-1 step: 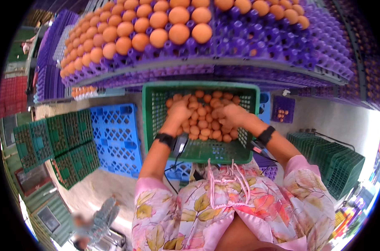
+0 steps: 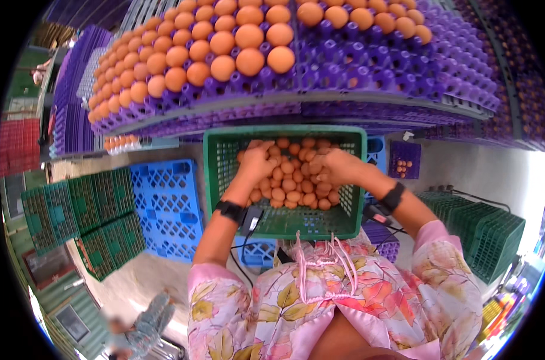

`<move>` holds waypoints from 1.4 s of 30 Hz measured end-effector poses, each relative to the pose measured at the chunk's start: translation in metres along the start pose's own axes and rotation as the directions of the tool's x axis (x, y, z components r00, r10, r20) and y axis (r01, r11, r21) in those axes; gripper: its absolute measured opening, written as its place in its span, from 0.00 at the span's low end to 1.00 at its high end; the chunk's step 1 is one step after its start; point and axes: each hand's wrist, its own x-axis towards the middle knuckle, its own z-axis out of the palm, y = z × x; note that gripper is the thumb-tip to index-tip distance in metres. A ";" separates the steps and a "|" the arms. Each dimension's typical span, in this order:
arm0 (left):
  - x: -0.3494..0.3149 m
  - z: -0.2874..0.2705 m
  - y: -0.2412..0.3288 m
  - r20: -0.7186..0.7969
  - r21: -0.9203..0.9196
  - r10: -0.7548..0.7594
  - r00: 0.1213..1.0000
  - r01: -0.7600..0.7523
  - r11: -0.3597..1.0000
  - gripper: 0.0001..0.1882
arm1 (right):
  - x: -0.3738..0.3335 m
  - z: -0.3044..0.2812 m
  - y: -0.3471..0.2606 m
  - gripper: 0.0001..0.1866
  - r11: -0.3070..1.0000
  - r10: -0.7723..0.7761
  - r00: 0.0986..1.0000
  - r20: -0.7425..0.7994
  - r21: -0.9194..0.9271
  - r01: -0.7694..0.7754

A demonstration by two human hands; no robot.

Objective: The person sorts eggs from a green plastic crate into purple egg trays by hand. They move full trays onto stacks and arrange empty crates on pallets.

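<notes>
L hand [image 2: 257,163] is down in the green crate [image 2: 217,180], fingers curled over the brown eggs [image 2: 287,186] on the far-left part of the pile; looks closed on one or more eggs, but how many can't be told from this angle. R hand [image 2: 338,166] is in the same crate, on the far-right part of the pile, fingers bent around eggs too, count unclear. Both hands touch the heap directly; eggs lie right under and between them, w/ the rest of the pile spreading toward the near side. Hands sit close together, about level, neither clearly nearer the pile. Black bands on both wrists, cables running back to the body.

Outward: crate stands just in front of the person, long side left-right. Beyond and above it, purple egg trays [image 2: 368,66], left ones filled w/ eggs, right ones mostly bare. Left: blue crate [image 2: 164,207], then folded green crates [image 2: 74,216]. Right: another green crate stack [image 2: 482,231]. Small purple tray [image 2: 404,159] holding a few eggs, just right of the crate.
</notes>
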 end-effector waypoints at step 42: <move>0.369 -0.183 0.238 0.031 0.848 0.147 0.989 -0.104 0.519 0.21 | 0.030 -0.416 0.060 0.11 0.479 -0.050 0.837 -0.544 -0.749 -0.458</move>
